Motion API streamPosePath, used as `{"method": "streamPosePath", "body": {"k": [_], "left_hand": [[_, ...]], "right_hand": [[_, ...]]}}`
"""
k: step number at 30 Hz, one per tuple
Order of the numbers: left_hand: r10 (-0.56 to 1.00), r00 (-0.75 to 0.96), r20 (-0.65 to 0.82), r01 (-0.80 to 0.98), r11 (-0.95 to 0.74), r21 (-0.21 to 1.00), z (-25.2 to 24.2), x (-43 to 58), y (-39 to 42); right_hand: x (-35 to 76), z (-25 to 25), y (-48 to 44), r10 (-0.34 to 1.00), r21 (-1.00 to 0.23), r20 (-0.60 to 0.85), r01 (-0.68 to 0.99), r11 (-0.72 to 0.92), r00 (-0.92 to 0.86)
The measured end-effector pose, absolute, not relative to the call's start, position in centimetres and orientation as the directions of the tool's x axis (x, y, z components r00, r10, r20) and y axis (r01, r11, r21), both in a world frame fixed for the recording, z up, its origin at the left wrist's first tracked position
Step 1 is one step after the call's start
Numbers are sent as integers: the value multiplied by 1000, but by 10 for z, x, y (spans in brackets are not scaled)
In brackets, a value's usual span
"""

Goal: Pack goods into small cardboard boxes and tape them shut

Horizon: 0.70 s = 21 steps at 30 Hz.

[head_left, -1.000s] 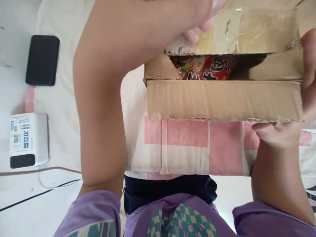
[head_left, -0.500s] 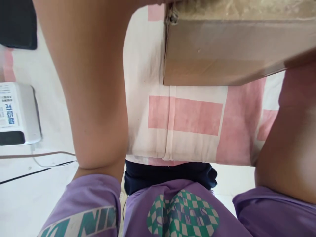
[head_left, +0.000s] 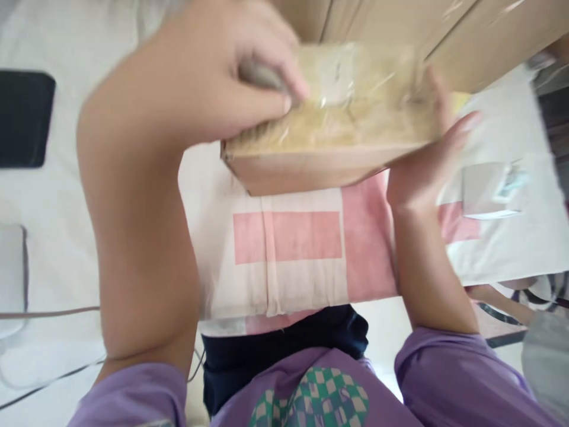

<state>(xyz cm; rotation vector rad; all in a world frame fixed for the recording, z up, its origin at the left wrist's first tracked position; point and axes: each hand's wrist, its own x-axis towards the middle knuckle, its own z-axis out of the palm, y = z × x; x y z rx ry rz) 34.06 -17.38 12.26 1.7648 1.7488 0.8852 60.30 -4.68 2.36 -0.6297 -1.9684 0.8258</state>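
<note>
A small cardboard box [head_left: 306,169], its top covered in clear tape with a pale label [head_left: 338,74], is tilted above the cloth-covered table [head_left: 288,279]. My right hand [head_left: 420,169] grips its right end, palm beneath and thumb and a finger up along the side. My left hand [head_left: 249,71] is closed over the box's upper left part, thumb and forefinger nearly together at the tape. Something greyish shows between them, but blur hides what it is.
Larger taped cardboard boxes [head_left: 377,24] stand behind the small box. To the left lie a black flat object [head_left: 24,118], a white device [head_left: 12,273] and cables [head_left: 48,313]. A paper or packet [head_left: 489,190] is on the cloth at right, with part of another person [head_left: 502,299] beyond the edge.
The view has shifted, and both hands now show with the box. The box appears further left and lower, with more of its taped top visible; the larger boxes have come into view.
</note>
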Motion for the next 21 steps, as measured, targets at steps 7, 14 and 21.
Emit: {"method": "streamPosePath", "body": {"k": [7, 14, 21], "left_hand": [[983, 17, 182, 753, -132, 644, 119, 332, -170], [985, -6, 173, 764, -107, 636, 118, 335, -174], [969, 52, 240, 703, -207, 680, 112, 329, -172]], "right_hand": [[651, 25, -11, 815, -619, 569, 598, 508, -104], [671, -4, 25, 959, -562, 274, 799, 216, -67], [665, -8, 26, 994, -303, 73, 947, 105, -87]]}}
